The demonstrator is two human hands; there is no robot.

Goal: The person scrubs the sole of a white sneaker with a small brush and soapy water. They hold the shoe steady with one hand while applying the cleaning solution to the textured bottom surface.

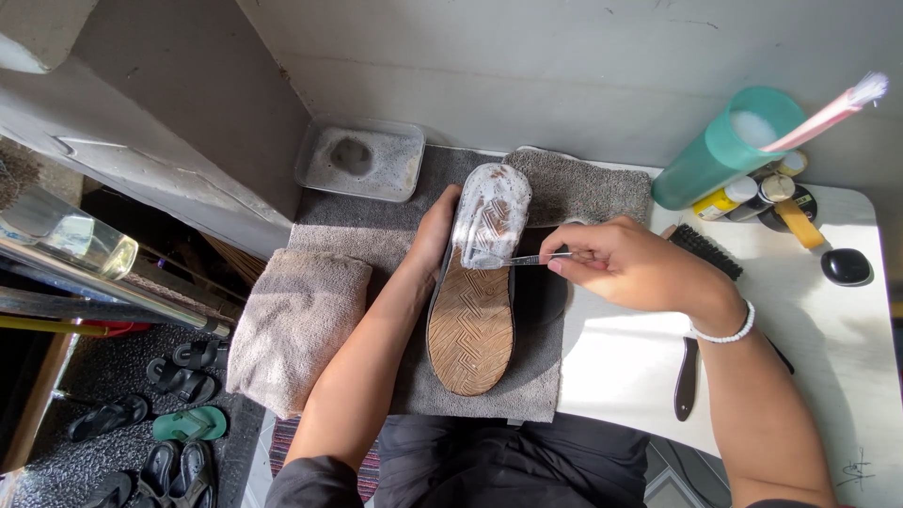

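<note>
One shoe (475, 292) sole-up on grey towel (541, 381), long axis toward wall, foamy end far. Left hand (435, 235) clasps shoe side. Right hand (625, 263) pinches thin metal tool (536, 259), tip on sole.

Hands (527, 249) scrubbing foamy shoe sole (475, 310), seemingly
</note>
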